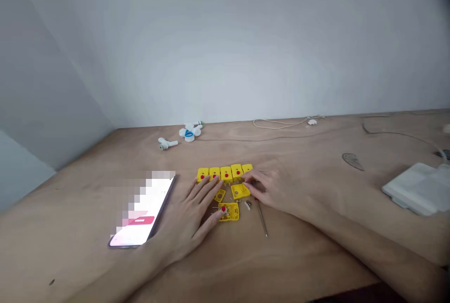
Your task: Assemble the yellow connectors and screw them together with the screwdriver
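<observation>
My left hand (197, 209) lies with fingers stretched and apart, its thumb touching an opened yellow plastic housing (232, 212) with a red button and small metal parts inside. Beyond the fingertips stand several closed yellow housings (226, 173) in a row, each with a red button where visible. A smaller yellow piece (220, 195) is beside the left fingers. My right hand (269, 186) has thumb and forefinger brought together at the right edge of a yellow cover (240, 191); whatever they pinch is hidden. Below it lies a thin screwdriver (262, 219), its upper end partly covered.
Small loose metal bits (248, 205) lie near the cover. A lit phone (140, 214) is left of my left hand. White plastic fittings (190, 132) and a thin white cord (281, 124) lie toward the wall. A translucent white box (418, 188) stands at right.
</observation>
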Motion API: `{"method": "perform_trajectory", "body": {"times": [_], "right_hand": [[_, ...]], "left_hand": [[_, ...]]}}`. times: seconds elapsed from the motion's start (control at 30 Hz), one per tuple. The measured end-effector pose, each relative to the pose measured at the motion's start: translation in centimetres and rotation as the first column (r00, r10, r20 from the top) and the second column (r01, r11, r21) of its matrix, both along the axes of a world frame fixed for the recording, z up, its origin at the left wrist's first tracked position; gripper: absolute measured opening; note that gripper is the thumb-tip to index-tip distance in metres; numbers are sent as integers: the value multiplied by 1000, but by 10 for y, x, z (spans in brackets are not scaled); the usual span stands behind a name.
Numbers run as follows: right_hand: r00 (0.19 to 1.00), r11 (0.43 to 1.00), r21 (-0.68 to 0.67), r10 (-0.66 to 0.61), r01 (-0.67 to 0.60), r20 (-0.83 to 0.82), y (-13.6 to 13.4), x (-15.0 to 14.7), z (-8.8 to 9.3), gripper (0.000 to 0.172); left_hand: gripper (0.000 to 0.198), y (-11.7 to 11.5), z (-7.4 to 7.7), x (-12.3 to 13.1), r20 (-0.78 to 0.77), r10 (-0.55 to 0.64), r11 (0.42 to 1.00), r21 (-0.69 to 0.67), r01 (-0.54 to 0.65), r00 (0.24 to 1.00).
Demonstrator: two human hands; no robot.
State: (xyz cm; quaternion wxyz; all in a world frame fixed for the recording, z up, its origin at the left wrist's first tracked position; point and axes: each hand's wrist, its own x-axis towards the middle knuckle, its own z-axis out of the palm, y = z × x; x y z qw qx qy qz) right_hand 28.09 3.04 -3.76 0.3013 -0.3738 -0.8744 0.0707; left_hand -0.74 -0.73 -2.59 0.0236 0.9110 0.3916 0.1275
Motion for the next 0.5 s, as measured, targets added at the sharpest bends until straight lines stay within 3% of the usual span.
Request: {"method": "perform_trajectory", "body": {"times": [0.1,0.5], "right_hand": [[997,998,-16,-58,59,56,1,-2,-2,14],[995,996,-40,-73,76,71,3,-6,-3,15]], "left_hand": [[62,0,1,0,1,7,1000,-7,-7,1000],[66,8,8,7,-54,66,995,-72,-70,996]]}}
